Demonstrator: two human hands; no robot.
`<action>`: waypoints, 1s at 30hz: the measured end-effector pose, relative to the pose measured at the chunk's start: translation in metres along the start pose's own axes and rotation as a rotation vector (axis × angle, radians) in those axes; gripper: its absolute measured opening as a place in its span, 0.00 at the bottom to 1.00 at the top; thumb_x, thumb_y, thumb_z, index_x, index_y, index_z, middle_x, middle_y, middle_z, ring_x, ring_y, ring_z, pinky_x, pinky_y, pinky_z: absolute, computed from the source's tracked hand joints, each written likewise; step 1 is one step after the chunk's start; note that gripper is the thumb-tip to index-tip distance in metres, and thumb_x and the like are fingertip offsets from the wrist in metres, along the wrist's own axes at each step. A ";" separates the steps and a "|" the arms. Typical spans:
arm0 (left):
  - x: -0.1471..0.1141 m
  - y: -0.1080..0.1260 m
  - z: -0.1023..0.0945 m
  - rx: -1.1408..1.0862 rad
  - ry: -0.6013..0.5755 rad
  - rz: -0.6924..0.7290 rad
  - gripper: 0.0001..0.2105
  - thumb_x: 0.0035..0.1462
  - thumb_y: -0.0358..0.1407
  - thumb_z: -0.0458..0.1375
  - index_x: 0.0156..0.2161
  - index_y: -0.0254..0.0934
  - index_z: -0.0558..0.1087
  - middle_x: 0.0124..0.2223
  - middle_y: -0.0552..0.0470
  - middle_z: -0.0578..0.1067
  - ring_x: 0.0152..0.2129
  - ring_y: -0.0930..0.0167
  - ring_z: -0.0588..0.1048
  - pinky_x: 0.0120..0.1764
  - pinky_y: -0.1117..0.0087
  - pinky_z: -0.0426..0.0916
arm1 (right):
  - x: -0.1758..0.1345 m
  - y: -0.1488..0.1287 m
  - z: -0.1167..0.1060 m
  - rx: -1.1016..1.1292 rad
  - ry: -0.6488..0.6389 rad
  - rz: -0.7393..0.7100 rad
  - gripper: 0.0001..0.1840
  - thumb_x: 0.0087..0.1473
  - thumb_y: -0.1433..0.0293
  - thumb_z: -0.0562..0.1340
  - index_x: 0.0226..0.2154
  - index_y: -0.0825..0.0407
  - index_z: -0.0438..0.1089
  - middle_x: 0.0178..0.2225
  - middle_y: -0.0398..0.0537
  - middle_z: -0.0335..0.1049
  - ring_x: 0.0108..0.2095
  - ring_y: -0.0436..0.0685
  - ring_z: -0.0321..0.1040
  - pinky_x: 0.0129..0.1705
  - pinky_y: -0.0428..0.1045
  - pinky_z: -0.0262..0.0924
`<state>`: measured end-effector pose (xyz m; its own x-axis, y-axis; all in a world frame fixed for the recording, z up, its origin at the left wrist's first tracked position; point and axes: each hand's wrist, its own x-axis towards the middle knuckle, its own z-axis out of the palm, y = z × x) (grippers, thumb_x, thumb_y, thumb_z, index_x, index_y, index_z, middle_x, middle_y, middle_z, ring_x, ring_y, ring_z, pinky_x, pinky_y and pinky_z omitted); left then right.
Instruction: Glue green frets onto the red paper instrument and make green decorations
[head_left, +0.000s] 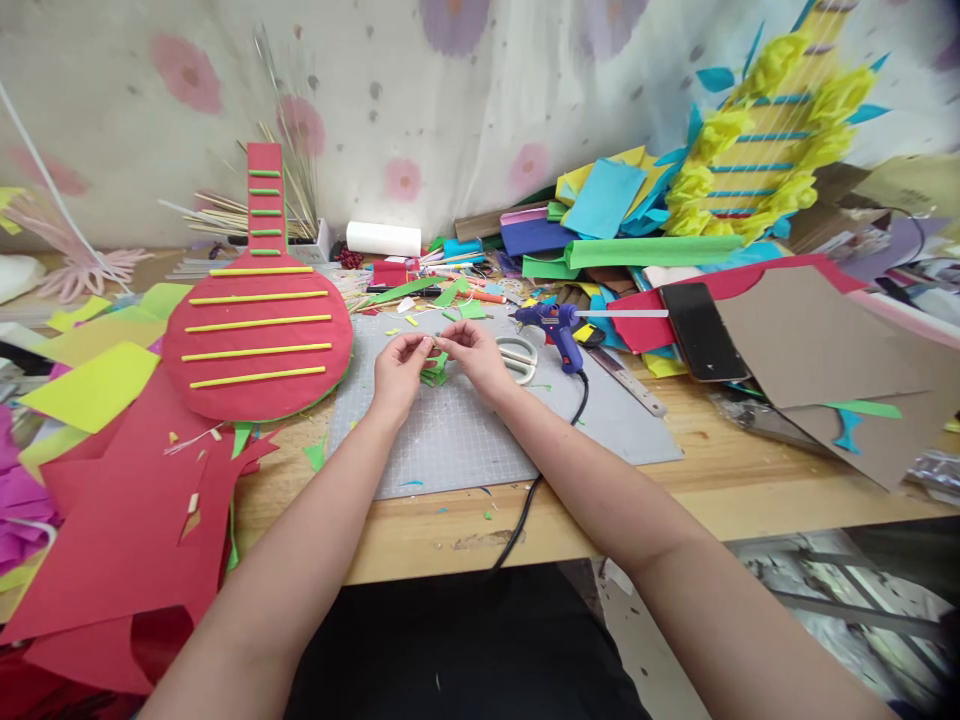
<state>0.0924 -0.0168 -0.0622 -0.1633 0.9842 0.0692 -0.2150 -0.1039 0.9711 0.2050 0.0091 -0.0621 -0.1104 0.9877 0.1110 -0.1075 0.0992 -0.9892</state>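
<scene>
My left hand and my right hand meet above the grey cutting mat. Fingertips of both are pinched together around something too small to make out. Just beneath them lie green paper scraps. White-handled scissors rest beside my right hand, partly covered by it. Farther right is a purple glue gun with a white glue stick in its back end. To the left of my hands stands a red guitar-shaped cutout bearing yellow and green strips.
Red paper and yellow sheets spread over the left side. A metal ruler, a black phone and brown cardboard lie right. The black cord hangs over the table edge. Behind stands a yellow-flowered guitar shape.
</scene>
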 end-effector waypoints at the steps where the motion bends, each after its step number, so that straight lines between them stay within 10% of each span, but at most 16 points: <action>1: 0.000 0.001 0.000 -0.016 0.009 -0.013 0.14 0.42 0.41 0.64 0.31 0.34 0.69 0.30 0.52 0.75 0.28 0.72 0.76 0.30 0.73 0.70 | 0.001 -0.002 -0.002 -0.030 -0.005 0.009 0.15 0.38 0.62 0.66 0.25 0.51 0.62 0.24 0.39 0.64 0.26 0.48 0.62 0.31 0.46 0.58; 10: 0.008 0.011 -0.011 -0.104 0.121 -0.050 0.11 0.45 0.34 0.62 0.34 0.35 0.66 0.28 0.54 0.74 0.27 0.72 0.77 0.34 0.71 0.72 | -0.017 -0.081 -0.117 -0.883 -0.369 0.269 0.18 0.40 0.56 0.67 0.17 0.52 0.65 0.16 0.43 0.61 0.17 0.48 0.57 0.21 0.47 0.50; 15: 0.009 0.014 -0.014 -0.121 0.123 -0.118 0.09 0.48 0.33 0.61 0.35 0.33 0.69 0.28 0.53 0.74 0.26 0.73 0.77 0.33 0.71 0.71 | -0.021 -0.084 -0.166 -1.276 -0.038 0.284 0.23 0.36 0.48 0.66 0.18 0.51 0.66 0.18 0.48 0.63 0.21 0.54 0.61 0.22 0.49 0.51; 24: 0.009 0.013 -0.020 -0.067 -0.004 -0.200 0.10 0.48 0.35 0.62 0.35 0.32 0.73 0.31 0.50 0.75 0.29 0.72 0.77 0.34 0.70 0.71 | -0.005 -0.025 -0.134 -0.685 0.319 0.090 0.22 0.42 0.52 0.63 0.32 0.54 0.70 0.32 0.52 0.72 0.32 0.57 0.68 0.33 0.51 0.60; 30: 0.009 0.017 -0.020 -0.023 -0.041 -0.272 0.08 0.47 0.35 0.63 0.32 0.32 0.72 0.28 0.54 0.73 0.24 0.75 0.75 0.29 0.73 0.71 | -0.022 -0.035 -0.093 -0.235 -0.107 0.017 0.21 0.44 0.50 0.62 0.25 0.52 0.68 0.20 0.43 0.65 0.19 0.46 0.57 0.21 0.45 0.53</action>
<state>0.0676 -0.0129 -0.0494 -0.0576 0.9813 -0.1839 -0.2676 0.1623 0.9498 0.3037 -0.0052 -0.0385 -0.2157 0.9722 0.0912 0.1266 0.1205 -0.9846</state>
